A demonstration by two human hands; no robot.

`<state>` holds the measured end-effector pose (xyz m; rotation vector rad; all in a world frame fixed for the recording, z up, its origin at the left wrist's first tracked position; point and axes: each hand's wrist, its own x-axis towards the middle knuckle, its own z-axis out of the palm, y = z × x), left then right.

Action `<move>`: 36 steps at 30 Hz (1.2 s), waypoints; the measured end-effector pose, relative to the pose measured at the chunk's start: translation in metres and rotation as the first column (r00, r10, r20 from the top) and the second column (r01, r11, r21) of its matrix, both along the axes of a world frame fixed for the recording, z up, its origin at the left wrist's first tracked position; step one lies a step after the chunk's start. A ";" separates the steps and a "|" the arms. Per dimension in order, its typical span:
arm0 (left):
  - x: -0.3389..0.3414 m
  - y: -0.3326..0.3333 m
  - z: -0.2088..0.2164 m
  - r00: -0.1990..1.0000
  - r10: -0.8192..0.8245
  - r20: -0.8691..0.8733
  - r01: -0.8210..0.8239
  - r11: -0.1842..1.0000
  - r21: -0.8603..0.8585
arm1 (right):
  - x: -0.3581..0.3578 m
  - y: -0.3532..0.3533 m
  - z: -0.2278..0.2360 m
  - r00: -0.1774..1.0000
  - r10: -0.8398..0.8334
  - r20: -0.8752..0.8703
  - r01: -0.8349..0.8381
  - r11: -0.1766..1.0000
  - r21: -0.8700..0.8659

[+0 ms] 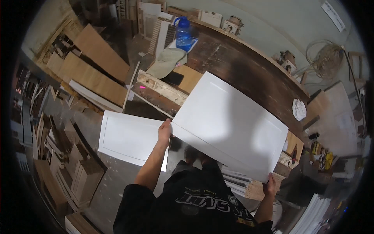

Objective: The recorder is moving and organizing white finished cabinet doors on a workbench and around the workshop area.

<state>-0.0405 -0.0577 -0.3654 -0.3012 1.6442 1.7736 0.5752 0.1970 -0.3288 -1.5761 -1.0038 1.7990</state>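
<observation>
I hold a large white cabinet door panel (pixel 230 124) with a recessed frame, tilted over the dark wooden workbench (pixel 249 74). My left hand (pixel 164 132) grips its near left corner. My right hand (pixel 270 184) grips its lower right corner. A second white panel (pixel 128 137) of the same kind lies lower, to the left, partly behind my left forearm.
A blue water jug (pixel 183 33) and a beige cap (pixel 167 60) sit at the bench's far left end. A crumpled white rag (pixel 299 109) lies on the bench's right. Brown boards (pixel 93 74) lean at the left. Stacked white panels (pixel 311 214) are at lower right. Wood offcuts (pixel 74 167) crowd the floor.
</observation>
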 end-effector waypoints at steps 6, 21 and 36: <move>0.066 0.001 0.026 0.964 -0.083 0.251 0.002 0.952 0.307 | 0.003 -0.022 -0.021 0.997 -0.068 0.024 0.068 0.998 -0.017; 0.154 -0.012 -0.050 0.910 -0.238 0.340 0.105 0.924 0.367 | -0.035 0.057 -0.043 0.980 0.137 0.147 -0.146 0.988 0.055; 0.202 -0.162 -0.019 0.656 0.624 0.425 -0.565 0.779 -0.272 | -0.166 -0.038 -0.033 0.967 0.174 0.188 -0.213 0.953 0.214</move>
